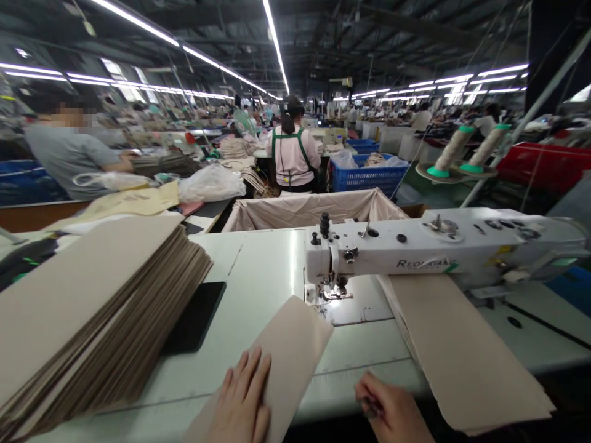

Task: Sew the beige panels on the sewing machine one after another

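My left hand [243, 394] lies flat with fingers stretched out on a long beige panel [298, 344]. The panel's far end reaches close to the needle and presser foot [335, 295] of a white sewing machine [383, 246]. Closed fingers mark my right hand [390, 403], held near the table's front edge to the right of the panel. Something small and dark shows in its grip, too unclear to name. Further right, more beige panels [466, 357] lie partly under the machine arm and overhang the front edge.
A tall stack of beige panels [92, 271] stands on the left, beside a flat black object [198, 320]. Behind the table [258, 264] is a cloth-lined bin [295, 209]. Thread cones [450, 151] stand at the right. Co-workers [293, 147] sit beyond.
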The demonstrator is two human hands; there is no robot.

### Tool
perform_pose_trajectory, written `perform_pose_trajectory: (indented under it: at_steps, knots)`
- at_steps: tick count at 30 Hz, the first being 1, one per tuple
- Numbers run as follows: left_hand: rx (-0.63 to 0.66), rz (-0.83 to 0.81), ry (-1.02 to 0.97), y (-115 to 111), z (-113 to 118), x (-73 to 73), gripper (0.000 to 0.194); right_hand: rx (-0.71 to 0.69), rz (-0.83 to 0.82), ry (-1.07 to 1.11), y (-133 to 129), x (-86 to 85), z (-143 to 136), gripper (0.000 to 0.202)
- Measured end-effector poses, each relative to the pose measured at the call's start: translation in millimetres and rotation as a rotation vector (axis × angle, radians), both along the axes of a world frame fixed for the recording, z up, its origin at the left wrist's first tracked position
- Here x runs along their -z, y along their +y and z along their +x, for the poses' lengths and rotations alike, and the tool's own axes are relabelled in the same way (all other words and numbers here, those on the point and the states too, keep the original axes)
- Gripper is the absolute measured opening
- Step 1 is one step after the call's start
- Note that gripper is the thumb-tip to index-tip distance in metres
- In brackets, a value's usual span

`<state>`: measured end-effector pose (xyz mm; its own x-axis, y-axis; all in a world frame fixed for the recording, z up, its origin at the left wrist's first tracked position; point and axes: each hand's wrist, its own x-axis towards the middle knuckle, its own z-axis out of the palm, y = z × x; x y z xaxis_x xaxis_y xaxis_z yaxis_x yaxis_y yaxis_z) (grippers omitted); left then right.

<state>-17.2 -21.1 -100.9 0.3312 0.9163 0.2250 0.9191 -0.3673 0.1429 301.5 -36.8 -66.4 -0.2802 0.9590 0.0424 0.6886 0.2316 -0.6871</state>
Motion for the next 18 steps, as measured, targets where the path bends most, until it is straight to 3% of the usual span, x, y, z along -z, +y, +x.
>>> perform_pose_trajectory:
  at_steps: [2, 5, 8, 10, 14, 18]
  knots:
    - [0.088, -0.072, 0.001, -2, -5, -6.6, 0.07, 0.085, -0.09, 0.105, -22, 14.1, 9, 0.022]
    - [0.196, -0.172, -0.03, 17, 4, -27.6, 0.066, 0.251, -0.14, 0.179, -42, 27.5, 21, 0.026]
    - [0.252, -0.209, -0.106, 33, 33, -50.0, 0.051, 0.309, -0.082, 0.177, -52, 31.2, 31, 0.025]
    - [0.293, -0.24, -0.167, 32, 62, -58.0, 0.051, 0.333, -0.027, 0.149, -55, 33.1, 36, 0.026]
    - [0.401, -0.298, -0.207, 13, 121, -51.5, 0.07, 0.367, -0.05, 0.049, -61, 40.8, 38, 0.019]
    - [0.377, -0.28, -0.187, 2, 150, -37.1, 0.032, 0.352, -0.077, -0.031, -66, 46.0, 35, 0.02]
